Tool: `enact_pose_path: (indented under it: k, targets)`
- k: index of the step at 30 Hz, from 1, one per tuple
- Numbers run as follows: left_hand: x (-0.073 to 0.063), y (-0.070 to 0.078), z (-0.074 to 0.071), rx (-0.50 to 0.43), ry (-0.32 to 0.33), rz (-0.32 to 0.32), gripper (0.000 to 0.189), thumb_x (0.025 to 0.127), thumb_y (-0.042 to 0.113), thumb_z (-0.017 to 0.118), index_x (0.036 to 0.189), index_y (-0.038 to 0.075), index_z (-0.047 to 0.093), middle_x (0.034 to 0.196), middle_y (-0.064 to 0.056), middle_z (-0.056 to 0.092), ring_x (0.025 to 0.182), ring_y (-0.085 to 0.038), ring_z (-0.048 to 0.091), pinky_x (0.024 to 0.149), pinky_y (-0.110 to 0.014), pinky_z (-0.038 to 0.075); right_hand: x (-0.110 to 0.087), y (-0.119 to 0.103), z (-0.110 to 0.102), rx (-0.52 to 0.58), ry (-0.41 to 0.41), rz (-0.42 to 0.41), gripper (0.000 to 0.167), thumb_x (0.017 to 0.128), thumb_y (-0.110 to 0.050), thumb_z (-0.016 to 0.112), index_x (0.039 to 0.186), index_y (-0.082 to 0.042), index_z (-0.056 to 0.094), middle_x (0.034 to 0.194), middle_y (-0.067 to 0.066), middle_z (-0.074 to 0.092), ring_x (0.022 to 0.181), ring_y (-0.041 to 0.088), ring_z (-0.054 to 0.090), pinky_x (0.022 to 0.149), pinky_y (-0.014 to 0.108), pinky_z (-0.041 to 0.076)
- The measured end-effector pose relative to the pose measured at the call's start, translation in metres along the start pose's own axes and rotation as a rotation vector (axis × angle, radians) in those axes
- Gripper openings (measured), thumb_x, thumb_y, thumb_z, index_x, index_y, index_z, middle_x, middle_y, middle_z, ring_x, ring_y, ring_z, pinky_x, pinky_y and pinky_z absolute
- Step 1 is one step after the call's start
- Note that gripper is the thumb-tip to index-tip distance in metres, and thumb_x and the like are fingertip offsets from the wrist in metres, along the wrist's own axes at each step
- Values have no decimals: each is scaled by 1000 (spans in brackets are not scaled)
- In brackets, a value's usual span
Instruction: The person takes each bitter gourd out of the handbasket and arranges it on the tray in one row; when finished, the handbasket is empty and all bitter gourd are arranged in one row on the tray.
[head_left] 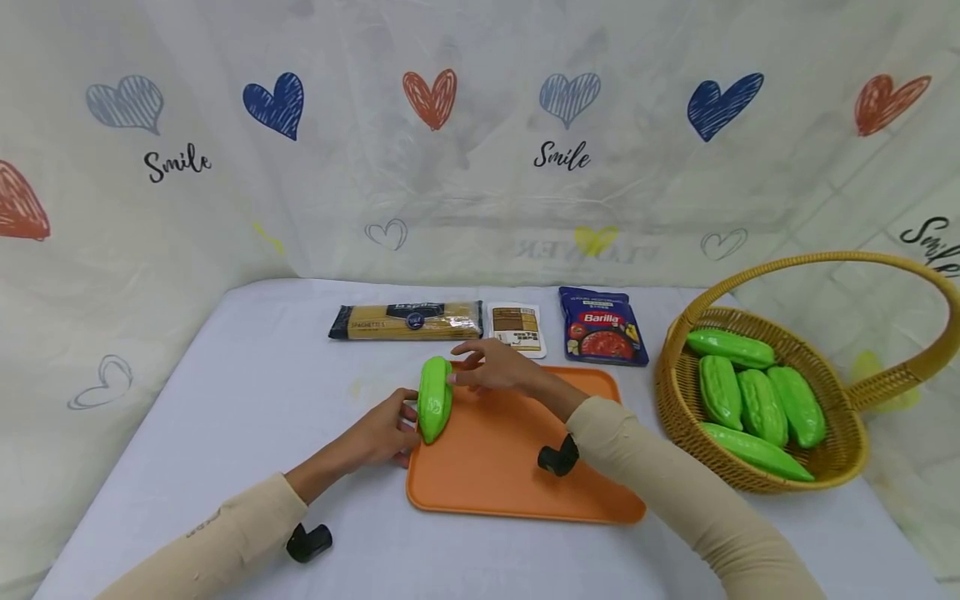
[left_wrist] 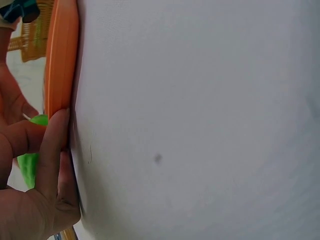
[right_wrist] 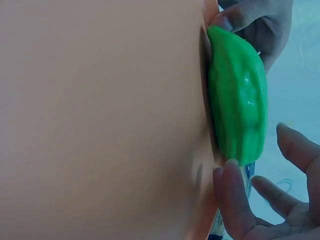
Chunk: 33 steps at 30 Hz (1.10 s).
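A green bitter melon (head_left: 434, 402) lies lengthwise along the left edge of the orange tray (head_left: 517, 458). Beside its left flank is my left hand (head_left: 386, 429), with fingers at the tray's rim; in the right wrist view its thumb touches the melon's near tip. Part of that hand is hidden behind the tray edge. At the melon's far end, my right hand (head_left: 497, 367) hovers over the tray's far left corner. Its fingers are spread and loosely bent in the right wrist view, one fingertip close to the melon (right_wrist: 239, 97), with nothing held between them.
A wicker basket (head_left: 671, 417) with a tall handle stands at the right, holding several green bitter melons (head_left: 763, 407). Behind the tray lie a spaghetti pack (head_left: 412, 321), a white-and-brown pouch (head_left: 517, 327) and a blue Barilla pouch (head_left: 602, 327). A patterned curtain (head_left: 480, 192) hangs behind the white table.
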<state>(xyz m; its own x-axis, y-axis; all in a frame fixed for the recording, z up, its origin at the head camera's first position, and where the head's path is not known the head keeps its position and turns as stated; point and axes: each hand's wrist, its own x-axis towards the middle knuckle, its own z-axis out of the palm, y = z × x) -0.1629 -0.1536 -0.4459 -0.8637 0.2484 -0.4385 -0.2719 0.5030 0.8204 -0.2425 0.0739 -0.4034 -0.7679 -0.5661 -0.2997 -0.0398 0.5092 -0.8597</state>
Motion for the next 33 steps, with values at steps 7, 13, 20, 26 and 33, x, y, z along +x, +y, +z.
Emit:
enact_pose_path:
  k: [7, 13, 20, 26, 33]
  targets:
    - [-1, 0, 0, -5, -1, 12, 76, 83, -2, 69, 150, 5, 34, 118, -12, 53, 91, -20, 63, 62, -34, 63, -9, 3, -11, -49, 32, -26, 61, 94, -29, 70, 147, -6, 49, 136, 23, 57, 102, 35, 70, 86, 43, 62]
    - [-1, -1, 0, -10, -3, 29, 75, 83, -3, 68, 150, 5, 34, 117, -12, 53, 91, -19, 63, 62, -34, 63, -21, 5, -23, -39, 32, -45, 61, 94, -32, 69, 146, -8, 49, 139, 20, 55, 114, 34, 66, 90, 46, 60]
    - [-1, -2, 0, -8, 1, 28, 76, 83, -2, 68, 150, 4, 33, 118, -13, 53, 91, -20, 63, 62, -34, 63, -38, 4, -31, -49, -4, -77, 59, 93, -32, 70, 144, -9, 51, 141, 21, 53, 115, 32, 66, 90, 47, 60]
    - [-2, -1, 1, -9, 2, 25, 76, 84, -2, 69, 150, 4, 33, 118, -13, 53, 91, -20, 63, 62, -34, 63, -58, 4, -40, -85, -25, -104, 59, 92, -35, 72, 143, -12, 52, 141, 20, 53, 113, 30, 67, 86, 41, 61]
    - [0, -4, 1, -6, 4, 32, 75, 84, -1, 69, 150, 5, 34, 117, -12, 54, 91, -19, 64, 62, -34, 63, -90, 13, -59, -104, -47, -97, 61, 91, -35, 73, 143, -10, 51, 141, 21, 53, 109, 25, 67, 86, 40, 61]
